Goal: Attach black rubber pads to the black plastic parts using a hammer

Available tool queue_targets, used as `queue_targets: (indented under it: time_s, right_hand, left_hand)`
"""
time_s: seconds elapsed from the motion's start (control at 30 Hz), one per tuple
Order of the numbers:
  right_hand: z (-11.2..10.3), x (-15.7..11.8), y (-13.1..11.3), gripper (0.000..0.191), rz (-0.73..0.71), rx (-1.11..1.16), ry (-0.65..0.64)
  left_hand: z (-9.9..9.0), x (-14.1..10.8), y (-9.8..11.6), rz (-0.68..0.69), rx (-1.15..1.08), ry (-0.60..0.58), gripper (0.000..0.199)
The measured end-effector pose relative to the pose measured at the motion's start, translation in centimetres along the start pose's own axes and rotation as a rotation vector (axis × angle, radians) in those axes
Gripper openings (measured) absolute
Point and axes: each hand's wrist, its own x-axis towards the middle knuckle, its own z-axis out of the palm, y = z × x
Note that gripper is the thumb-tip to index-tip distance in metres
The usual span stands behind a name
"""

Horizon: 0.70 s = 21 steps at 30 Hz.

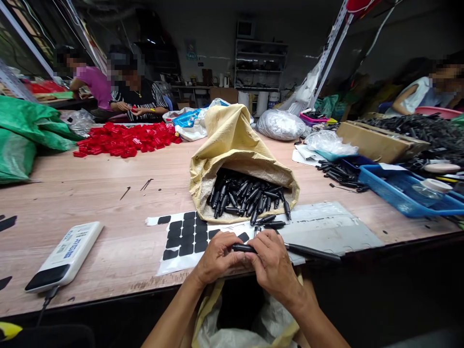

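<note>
Between my two hands, at the table's front edge, is a short black pen-like tube (244, 248). My left hand (220, 256) pinches its left end, and my right hand (271, 263) closes round its right end. A longer black tool with a metal part (313, 252) sticks out to the right from behind my right hand; whether that hand grips it is hidden. Just beyond, a yellow woven sack (201, 186) lies with its mouth toward me, full of similar black tubes (250, 193). Left of my hands lies a white sheet of black rounded-square stickers (187, 237).
A white power bank (67, 256) with a cable lies at left. Red parts (126, 137) are heaped farther back, near two people. A grey board (326, 227) and a blue tray (406, 193) are at right. Below my hands hangs an open sack (250, 336).
</note>
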Motion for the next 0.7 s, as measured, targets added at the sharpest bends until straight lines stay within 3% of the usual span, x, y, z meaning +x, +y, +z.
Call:
queue_targets:
  time_s: [0.1, 0.17, 0.3, 0.37, 0.5, 0.6, 0.7]
  right_hand:
    - [-1.5, -0.4, -0.7, 0.009, 0.028, 0.039, -0.046]
    - [-2.6, -1.0, -1.1, 0.006, 0.049, 0.061, -0.163]
    - [-2.9, -2.9, -1.4, 0.006, 0.053, -0.013, -0.480]
    - [-2.1, -3.8, -1.3, 0.007, 0.049, -0.077, -0.538]
    - [-0.7, -4.6, -1.0, 0.011, 0.058, -0.100, -0.527]
    - [-1.3, -4.4, -0.4, 0.010, 0.070, -0.076, -0.480]
    - [-2.5, -3.8, 1.1, 0.011, 0.095, -0.066, -0.307]
  left_hand:
    - [-0.5, -0.4, 0.2, 0.023, -0.080, -0.025, 0.034]
    - [-0.8, -0.6, 0.0, 0.038, -0.214, -0.007, 0.036]
    - [-0.8, -0.5, -0.8, -0.039, -0.335, 0.163, 0.032]
    - [-0.4, -0.3, -1.0, -0.097, -0.254, 0.221, 0.030]
    - [0.6, 0.2, -0.9, -0.168, -0.099, 0.270, 0.027]
    - [0.8, 0.8, -0.7, -0.261, -0.054, 0.293, 0.028]
    - [0.4, 2.1, -0.4, -0.323, 0.022, 0.238, 0.039]
